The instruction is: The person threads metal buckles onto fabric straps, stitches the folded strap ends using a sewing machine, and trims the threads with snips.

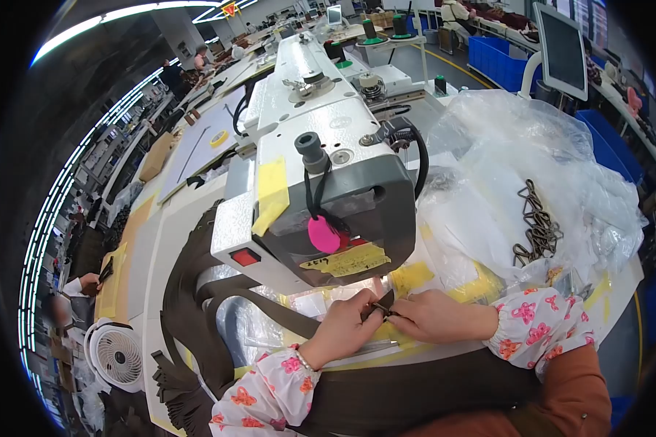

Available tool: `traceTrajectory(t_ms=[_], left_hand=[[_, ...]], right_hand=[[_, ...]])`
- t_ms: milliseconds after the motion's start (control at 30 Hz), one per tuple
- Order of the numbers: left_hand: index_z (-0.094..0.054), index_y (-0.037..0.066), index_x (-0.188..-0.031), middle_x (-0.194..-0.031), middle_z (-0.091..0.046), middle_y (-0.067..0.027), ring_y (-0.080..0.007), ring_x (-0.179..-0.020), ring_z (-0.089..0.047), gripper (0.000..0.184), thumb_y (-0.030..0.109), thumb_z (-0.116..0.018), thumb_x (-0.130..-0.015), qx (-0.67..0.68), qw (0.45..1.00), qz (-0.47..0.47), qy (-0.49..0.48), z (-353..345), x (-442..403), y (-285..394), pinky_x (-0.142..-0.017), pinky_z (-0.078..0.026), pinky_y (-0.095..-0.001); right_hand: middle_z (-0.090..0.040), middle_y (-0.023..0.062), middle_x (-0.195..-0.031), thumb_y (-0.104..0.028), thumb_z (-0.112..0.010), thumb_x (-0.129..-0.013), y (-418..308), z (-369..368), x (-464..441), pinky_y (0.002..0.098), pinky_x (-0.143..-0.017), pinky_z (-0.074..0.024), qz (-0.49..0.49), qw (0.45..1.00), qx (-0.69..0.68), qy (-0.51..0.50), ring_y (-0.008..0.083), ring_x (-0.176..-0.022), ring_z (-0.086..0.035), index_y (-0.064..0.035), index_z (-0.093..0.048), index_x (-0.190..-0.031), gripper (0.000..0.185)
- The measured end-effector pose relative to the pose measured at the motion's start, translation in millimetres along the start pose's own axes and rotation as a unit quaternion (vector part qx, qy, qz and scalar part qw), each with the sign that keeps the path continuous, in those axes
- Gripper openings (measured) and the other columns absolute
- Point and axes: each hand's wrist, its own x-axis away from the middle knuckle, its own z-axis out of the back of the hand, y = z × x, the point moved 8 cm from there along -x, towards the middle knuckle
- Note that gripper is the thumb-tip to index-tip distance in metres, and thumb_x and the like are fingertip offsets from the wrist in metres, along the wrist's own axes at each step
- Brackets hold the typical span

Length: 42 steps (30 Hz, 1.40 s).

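My left hand [350, 320] is pinched closed on a dark strap [280, 312], near its end; my right hand [436, 317] meets it from the other side, fingertips pressed together on a small dark metal piece [376, 311] at that end; the two hands nearly touch, just in front of and below the head of the sewing machine [335, 138].

The strap runs from my left hand back to a looping bundle of dark straps [189, 291] beside the machine; I judge this piece to be partway, since strap and metal are together between my fingers, but my fingertips cover the join; whether the strap end is fully through or folded over, I cannot tell; nor can I see any stitching there, and the machine's head hides the needle.

Much seems left besides; the bundle ends in a fan of loose ends [173, 392] with no metal that I can make out; more dark strips [430, 382] lie along the table edge nearest me; a linked heap of metal fittings [537, 224] rests on the clear plastic [481, 197], to the right of the machine, apart from my hands.
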Motion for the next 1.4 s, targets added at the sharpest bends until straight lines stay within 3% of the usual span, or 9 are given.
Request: traceTrajectory(t_ms=[167,267,367,467,600,800,1000,1200,1400], left_hand=[[-0.054,0.003,-0.09,-0.065,-0.061,-0.0142,-0.0305,-0.057,-0.06,0.023,0.022,-0.06,-0.08,-0.143,0.982,-0.083,0.096,5.1,19.1,38.0,-0.051,-0.047,-0.0378],[-0.056,0.002,-0.093,-0.065,-0.061,-0.0118,-0.0294,-0.057,-0.06,0.023,0.022,-0.06,-0.081,-0.163,0.975,-0.114,0.1,0.6,21.7,38.5,-0.05,-0.047,-0.0369],[-0.057,0.003,-0.096,-0.065,-0.062,-0.0104,-0.0285,-0.056,-0.061,0.022,0.021,-0.059,-0.083,-0.103,0.962,-0.223,0.12,-0.4,25.5,51.0,-0.049,-0.047,-0.0362],[-0.058,0.002,-0.097,-0.066,-0.062,-0.0113,-0.0272,-0.058,-0.061,0.02,0.019,-0.056,-0.087,0.004,0.994,-0.047,0.099,12.7,18.2,22.1,-0.051,-0.046,-0.034],[-0.056,0.0,-0.103,-0.067,-0.06,-0.0059,-0.0065,-0.06,-0.054,0.018,0.012,-0.052,-0.09,0.093,0.993,-0.056,0.054,4.4,17.1,21.7,-0.053,-0.041,-0.0221],[-0.056,0.0,-0.102,-0.07,-0.061,-0.0078,-0.0103,-0.06,-0.058,0.018,0.012,-0.054,-0.089,0.13,0.985,-0.068,0.094,4.3,16.8,12.2,-0.054,-0.043,-0.0234],[-0.053,-0.008,-0.107,-0.081,-0.063,-0.0161,-0.0193,-0.061,-0.062,0.036,0.007,-0.055,-0.074,-0.383,0.902,-0.194,0.056,-10.5,24.1,56.8,-0.053,-0.049,-0.0287],[-0.049,-0.009,-0.116,-0.099,-0.062,-0.0186,-0.0202,-0.057,-0.06,0.046,0.004,-0.056,-0.073,-0.469,0.833,-0.263,0.131,-24.1,29.6,65.5,-0.053,-0.049,-0.0272],[-0.058,0.001,-0.101,-0.11,-0.059,-0.0169,-0.0237,-0.064,-0.063,0.026,0.006,-0.06,-0.075,-0.123,0.947,-0.259,0.146,-3.0,27.5,50.8,-0.057,-0.051,-0.0298]], right_hand=[[-0.058,0.0122,-0.061,-0.031,-0.047,-0.093,1.9,-24.4,6.7,0.0332,-0.05,-0.0456,-0.18,0.856,-0.484,-0.035,0.0182,-0.056,-0.06,0.0027,-0.054,-0.081,0.037],[-0.057,0.0105,-0.061,-0.028,-0.044,-0.094,5.0,-30.5,8.1,0.0319,-0.047,-0.042,-0.19,0.824,-0.533,0.031,0.0145,-0.053,-0.057,0.0038,-0.052,-0.08,0.036],[-0.057,0.0051,-0.063,-0.029,-0.037,-0.097,26.5,-19.7,12.1,0.0265,-0.051,-0.0411,-0.177,0.906,-0.373,0.091,0.0099,-0.054,-0.052,0.0012,-0.052,-0.085,0.035],[-0.053,0.0032,-0.059,-0.027,-0.036,-0.097,14.7,-20.3,14.1,0.0251,-0.049,-0.0391,-0.256,0.867,-0.428,-0.011,0.0081,-0.05,-0.047,0.0004,-0.052,-0.085,0.034],[-0.051,0.0015,-0.055,-0.028,-0.039,-0.096,5.1,-23.4,11.6,0.0239,-0.046,-0.0384,-0.224,0.865,-0.446,-0.044,0.0071,-0.047,-0.046,-0.0012,-0.053,-0.084,0.032],[-0.053,0.0021,-0.056,-0.029,-0.041,-0.095,13.6,-25.7,12.8,0.0228,-0.044,-0.0421,-0.239,0.843,-0.481,-0.022,0.0077,-0.047,-0.052,-0.0006,-0.053,-0.083,0.033],[-0.054,0.0039,-0.061,-0.024,-0.039,-0.094,16.0,-28.0,13.2,0.0231,-0.044,-0.0423,-0.284,0.817,-0.501,0.024,0.0091,-0.047,-0.053,0.0003,-0.054,-0.084,0.031],[-0.055,0.0058,-0.066,-0.025,-0.04,-0.094,21.9,-29.2,15.6,0.024,-0.044,-0.0418,-0.293,0.785,-0.539,0.086,0.0104,-0.047,-0.051,0.0008,-0.054,-0.086,0.031],[-0.054,0.0092,-0.066,-0.022,-0.042,-0.095,24.6,-15.7,12.2,0.029,-0.053,-0.0408,-0.19,0.891,-0.377,0.169,0.0143,-0.058,-0.051,0.0027,-0.053,-0.087,0.029]])
